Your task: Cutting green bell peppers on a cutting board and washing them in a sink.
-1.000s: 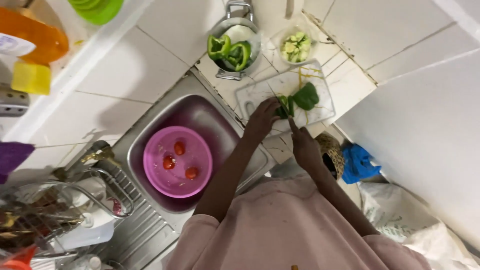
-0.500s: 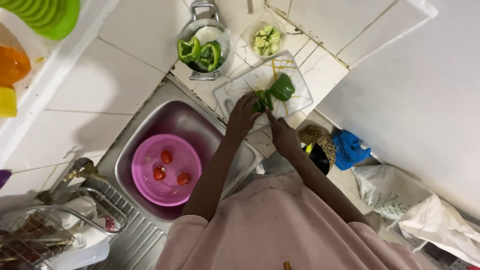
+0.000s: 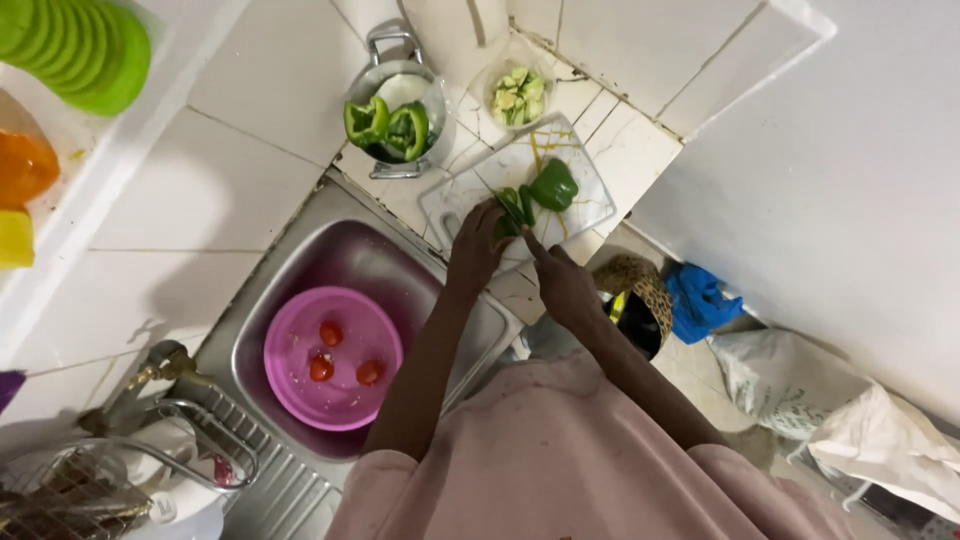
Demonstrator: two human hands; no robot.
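A white cutting board (image 3: 575, 140) lies on the tiled counter beside the sink. On it are a large green pepper piece (image 3: 553, 185) and smaller green pepper strips (image 3: 512, 208). My left hand (image 3: 478, 245) presses down on the strips with curled fingers. My right hand (image 3: 562, 283) is just to their right, closed, with its index finger stretched toward the strips; whatever it holds is hidden. A metal pot (image 3: 384, 70) behind the board holds green pepper halves (image 3: 390, 125). A small bowl (image 3: 518, 95) contains chopped pale green pieces.
A pink basin (image 3: 290, 345) with three small tomatoes (image 3: 330, 333) sits in the steel sink (image 3: 340, 255). A tap (image 3: 150, 375) and a dish rack (image 3: 100, 480) are at lower left. Green plates (image 3: 90, 50) stand on a shelf. A bin (image 3: 640, 300), a blue bag (image 3: 700, 300) and white sacks (image 3: 850, 420) are on the floor.
My view has drifted, so everything sits lower and to the left in frame. Both hands stay at the pepper on the board, the right one shifting slightly against the strips.
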